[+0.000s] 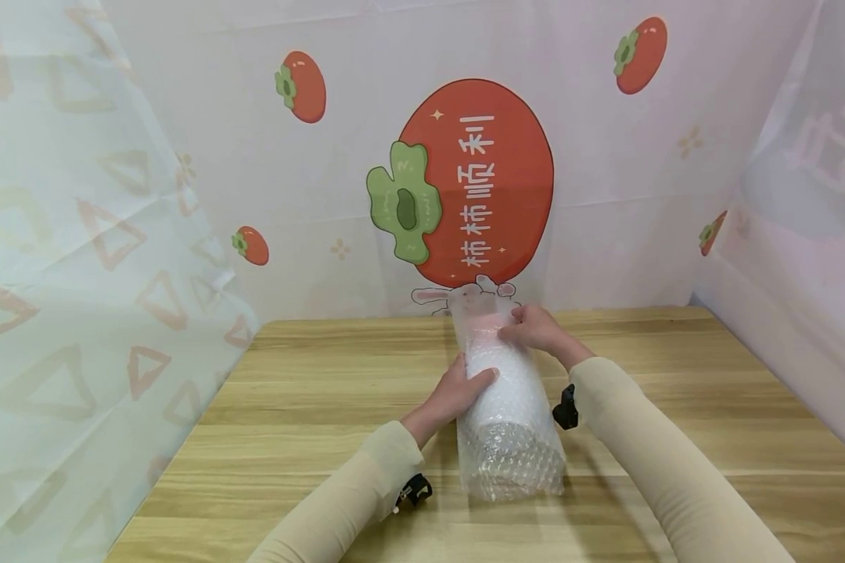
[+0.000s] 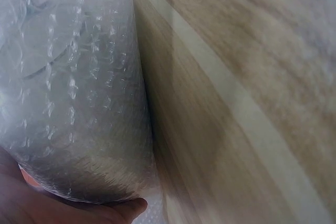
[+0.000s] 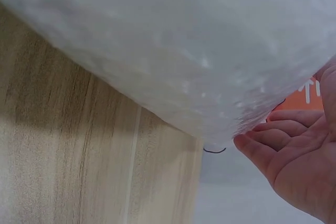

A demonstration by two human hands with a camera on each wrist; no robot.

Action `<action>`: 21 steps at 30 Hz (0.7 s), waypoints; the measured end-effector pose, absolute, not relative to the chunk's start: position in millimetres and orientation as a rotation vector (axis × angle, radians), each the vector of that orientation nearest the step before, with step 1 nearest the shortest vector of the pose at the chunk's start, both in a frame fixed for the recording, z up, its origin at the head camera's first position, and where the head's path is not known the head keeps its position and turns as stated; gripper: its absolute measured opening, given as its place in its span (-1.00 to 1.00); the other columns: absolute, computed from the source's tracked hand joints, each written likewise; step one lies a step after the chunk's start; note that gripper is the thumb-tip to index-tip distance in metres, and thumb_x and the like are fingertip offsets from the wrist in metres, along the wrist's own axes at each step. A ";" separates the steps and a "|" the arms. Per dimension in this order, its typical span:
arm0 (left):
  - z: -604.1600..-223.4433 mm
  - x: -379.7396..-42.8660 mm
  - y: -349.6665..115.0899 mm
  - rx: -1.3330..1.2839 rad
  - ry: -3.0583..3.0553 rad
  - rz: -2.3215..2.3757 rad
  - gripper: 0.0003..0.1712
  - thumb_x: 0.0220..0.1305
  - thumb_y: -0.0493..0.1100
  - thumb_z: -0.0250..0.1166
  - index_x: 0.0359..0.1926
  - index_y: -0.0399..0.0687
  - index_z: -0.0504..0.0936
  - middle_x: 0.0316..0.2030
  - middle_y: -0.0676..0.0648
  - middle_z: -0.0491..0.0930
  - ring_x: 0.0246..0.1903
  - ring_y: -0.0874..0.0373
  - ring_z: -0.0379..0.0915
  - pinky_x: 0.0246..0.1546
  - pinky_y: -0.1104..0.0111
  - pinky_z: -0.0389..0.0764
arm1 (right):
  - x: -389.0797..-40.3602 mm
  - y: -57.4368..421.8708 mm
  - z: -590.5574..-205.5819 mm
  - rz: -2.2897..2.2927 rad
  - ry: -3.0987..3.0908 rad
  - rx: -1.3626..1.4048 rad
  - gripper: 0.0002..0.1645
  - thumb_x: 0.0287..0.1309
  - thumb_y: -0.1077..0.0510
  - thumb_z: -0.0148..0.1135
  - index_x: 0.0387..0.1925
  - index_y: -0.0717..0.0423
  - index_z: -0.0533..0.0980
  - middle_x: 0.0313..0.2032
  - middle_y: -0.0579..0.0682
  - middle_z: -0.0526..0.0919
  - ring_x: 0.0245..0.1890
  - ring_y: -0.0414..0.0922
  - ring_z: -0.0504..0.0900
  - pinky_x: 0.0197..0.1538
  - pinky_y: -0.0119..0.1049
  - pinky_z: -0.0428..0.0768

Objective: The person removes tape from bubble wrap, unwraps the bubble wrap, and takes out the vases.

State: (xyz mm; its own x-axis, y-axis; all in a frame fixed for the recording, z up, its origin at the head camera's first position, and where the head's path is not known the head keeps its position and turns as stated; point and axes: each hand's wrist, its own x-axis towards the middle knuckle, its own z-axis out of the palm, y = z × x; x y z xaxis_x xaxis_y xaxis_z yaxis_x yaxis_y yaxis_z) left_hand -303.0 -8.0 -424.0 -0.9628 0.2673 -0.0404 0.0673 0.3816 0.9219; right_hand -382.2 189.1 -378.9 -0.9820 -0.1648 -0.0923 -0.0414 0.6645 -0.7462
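A bundle of clear bubble wrap (image 1: 507, 407), rounded and whitish, lies lengthwise on the wooden table. Its near end shows loose rolled layers, and at the far end a thin see-through flap lets a reddish tint show. What sits inside is hidden by the wrap. My left hand (image 1: 458, 389) grips the bundle's left side, thumb on top; in the left wrist view its fingers (image 2: 113, 212) lie against the wrap (image 2: 79, 87). Farther up on the right side, my right hand (image 1: 537, 328) holds the wrap between thumb and fingers, its fingertips (image 3: 247, 141) right at the edge.
The wooden table (image 1: 324, 438) ends at a back wall sheet (image 1: 338, 172) printed with red persimmons. Patterned sheets hang along the left side (image 1: 77, 274) and right side (image 1: 803, 274). Black wrist cameras sit at the left cuff (image 1: 415, 490) and right cuff (image 1: 566, 408).
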 end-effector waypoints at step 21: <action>-421.2 -301.4 -8.1 0.294 2.439 1.616 -0.08 0.29 0.30 0.14 0.45 -0.11 0.09 0.20 -0.18 0.36 0.12 -0.03 0.36 0.06 0.02 0.47 | -384.5 186.1 -372.8 -1.157 2.792 -0.161 -0.27 0.15 0.05 0.26 0.24 0.45 0.34 0.18 0.35 0.43 0.11 0.22 0.46 0.11 0.14 0.46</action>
State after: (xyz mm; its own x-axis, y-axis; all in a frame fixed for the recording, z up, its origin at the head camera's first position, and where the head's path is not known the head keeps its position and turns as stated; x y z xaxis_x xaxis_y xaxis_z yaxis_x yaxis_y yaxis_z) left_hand -301.4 -8.1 -421.2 -0.9600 0.2742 -0.0573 0.0541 0.3823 0.9225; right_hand -384.5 186.1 -372.8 -0.9877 -0.1416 -0.0656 -0.0536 0.7028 -0.7093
